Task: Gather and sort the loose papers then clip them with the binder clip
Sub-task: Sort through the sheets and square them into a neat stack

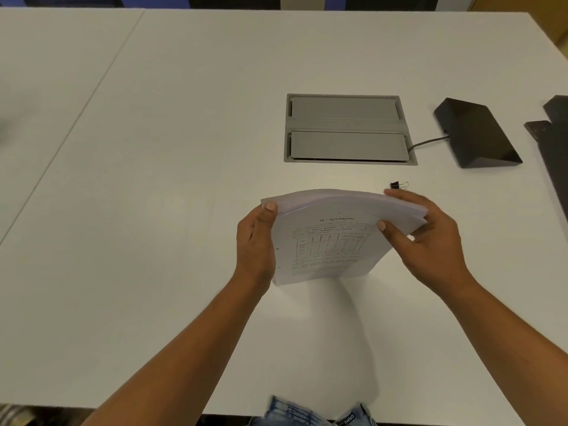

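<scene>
Head view: both hands hold the papers (pixel 332 241) upright, lower edge resting on the worktop (pixel 153 179). Left hand (pixel 256 244) fingers grip the left edge; right hand (pixel 430 238) fingers grip the upper right corner. The top edge bows and the sheets look slightly fanned, so the current step is judged to be squaring the stack. Next move: align the edges, then free one hand to fetch the binder clip (pixel 398 185), lying on the worktop just beyond the right hand. A grey cable hatch (pixel 347 129) and a black wedge-shaped device (pixel 476 133) sit farther back; nothing blocks the clip.
</scene>
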Available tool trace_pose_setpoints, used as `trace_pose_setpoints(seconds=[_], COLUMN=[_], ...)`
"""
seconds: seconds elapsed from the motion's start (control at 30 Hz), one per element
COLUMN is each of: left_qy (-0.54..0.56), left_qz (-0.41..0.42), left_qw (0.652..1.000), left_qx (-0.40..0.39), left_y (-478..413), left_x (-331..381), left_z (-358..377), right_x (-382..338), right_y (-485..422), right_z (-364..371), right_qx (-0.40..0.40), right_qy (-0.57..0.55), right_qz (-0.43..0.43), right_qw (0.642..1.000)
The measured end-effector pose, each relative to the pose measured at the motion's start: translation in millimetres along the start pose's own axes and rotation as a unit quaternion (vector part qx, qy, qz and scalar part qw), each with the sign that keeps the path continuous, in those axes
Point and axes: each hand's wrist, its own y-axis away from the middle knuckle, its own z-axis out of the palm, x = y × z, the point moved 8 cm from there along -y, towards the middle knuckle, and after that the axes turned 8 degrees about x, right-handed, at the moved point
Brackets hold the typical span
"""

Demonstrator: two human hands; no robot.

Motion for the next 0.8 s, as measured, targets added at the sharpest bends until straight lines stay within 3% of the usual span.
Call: trace_pose_setpoints(seconds=[0.2,0.3,0.6,0.8], left_qy=[-0.028,-0.093,-0.178,-0.12], left_qz=[0.051,0.043,0.04,0.008], left_qw=[0.995,0.988,0.975,0.992], left_qx=[-0.081,-0.112,-0.129,-0.021], left_y=[-5,-4,0,-10], left_x=[4,-3,-22,-15], left_z=[5,7,9,-6], right_x=[-13,-5,20,54], right_y=[-4,-7,-4,-4], right_z=[-11,-14,-15,-25], right_qx=[-0.016,-0.022,-0.029,0.015], right_qy=[0.089,0.102,0.078,0.039], right_qz=[-0.088,-0.095,-0.029,0.118], right_qw=[0.992,0.99,0.996,0.992])
